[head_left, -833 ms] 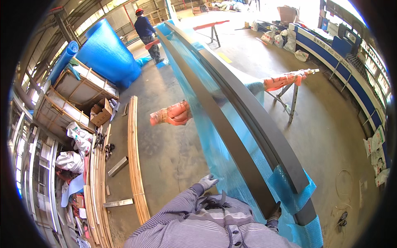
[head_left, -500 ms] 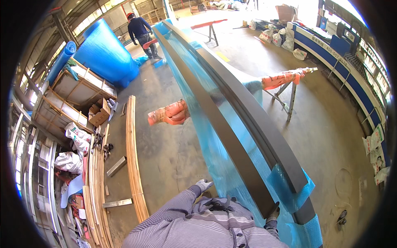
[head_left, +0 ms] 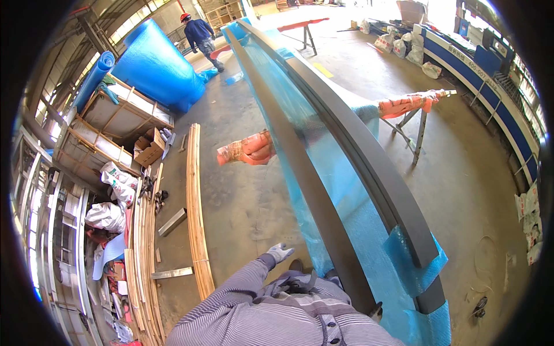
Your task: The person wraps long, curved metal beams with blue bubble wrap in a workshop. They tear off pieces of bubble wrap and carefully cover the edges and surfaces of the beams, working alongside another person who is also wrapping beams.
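Note:
Two long dark metal profiles (head_left: 323, 144) lie side by side on blue plastic film (head_left: 358, 219), running from beside my torso to the far end of the hall. My left hand (head_left: 280, 252), in a grey glove, hangs free just left of the film's edge, fingers loosely apart and holding nothing. Only a sliver of my right hand (head_left: 376, 312) shows beside the near end of the left profile; my striped shirt hides most of it, and its grip is not visible.
Orange-padded trestles (head_left: 248, 151) carry the profiles. Long wooden strips (head_left: 196, 213) lie on the concrete floor at left, next to crates (head_left: 115, 124), sacks and a big blue wrapped bundle (head_left: 153, 63). A person in blue with a red helmet (head_left: 200, 32) stands at the far end. A blue counter (head_left: 490, 98) lines the right wall.
The person at the far end has stepped left, toward the blue bundle. My left hand has shifted slightly down and left beside the film.

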Demonstrator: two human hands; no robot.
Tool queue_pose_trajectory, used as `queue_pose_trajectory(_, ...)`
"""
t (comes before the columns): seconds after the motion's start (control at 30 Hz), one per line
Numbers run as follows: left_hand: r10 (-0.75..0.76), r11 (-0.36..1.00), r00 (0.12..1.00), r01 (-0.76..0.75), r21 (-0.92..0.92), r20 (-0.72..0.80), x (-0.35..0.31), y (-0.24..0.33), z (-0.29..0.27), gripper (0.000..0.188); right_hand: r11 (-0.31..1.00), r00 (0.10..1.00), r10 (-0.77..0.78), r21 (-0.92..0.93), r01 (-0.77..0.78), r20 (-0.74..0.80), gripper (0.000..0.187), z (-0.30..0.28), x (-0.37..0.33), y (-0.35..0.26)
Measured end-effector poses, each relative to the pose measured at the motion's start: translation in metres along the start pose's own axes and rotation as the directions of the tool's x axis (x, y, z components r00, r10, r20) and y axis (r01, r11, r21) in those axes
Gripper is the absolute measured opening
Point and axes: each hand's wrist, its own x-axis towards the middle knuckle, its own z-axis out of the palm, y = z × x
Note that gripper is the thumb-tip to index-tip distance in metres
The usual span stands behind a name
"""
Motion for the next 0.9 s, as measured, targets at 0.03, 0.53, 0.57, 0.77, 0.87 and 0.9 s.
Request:
queue_pose_trajectory(0.03, -0.022, 1.000, 0.999, 0.022, 0.003, -0.027, -0.001, -0.019, -0.005, 0.088, 0.998, 0.999, 0.040, -0.042, -0.041, -0.037, 0.051, -0.006, -0.005, -0.005)
queue_pose_trajectory(0.53, -0.294, 0.792, 0.938, 0.346, -0.502, 0.182, -0.035, -0.211, 0.023, 0.061, 0.985, 0.996, 0.043, -0.166, -0.056, -0.084, 0.072, -0.002, -0.058, -0.068)
queue_pose_trajectory(0.57, -0.296, 0.734, 0.932, 0.363, -0.574, 0.212, -0.031, -0.217, 0.019, 0.059, 0.922, 0.964, -0.074, -0.386, -0.031, -0.256, 0.071, -0.007, -0.060, -0.065)
queue_pose_trajectory(0.77, -0.229, 0.718, 0.856, 0.471, -0.513, 0.464, 0.008, -0.265, -0.047, 0.037, 0.848, 0.842, 0.182, -0.353, -0.396, -0.507, 0.083, 0.006, -0.083, -0.065)
queue_pose_trajectory(0.87, -0.160, 0.821, 0.821, 0.419, -0.388, 0.548, 0.084, -0.255, -0.074, 0.041, 0.828, 0.828, 0.144, -0.392, -0.401, -0.543, 0.093, 0.010, -0.095, -0.065)
queue_pose_trajectory(0.9, -0.117, 0.904, 0.895, 0.275, -0.326, 0.431, 0.106, -0.239, -0.076, 0.041, 0.824, 0.838, 0.138, -0.408, -0.393, -0.527, 0.096, 0.010, -0.097, -0.065)
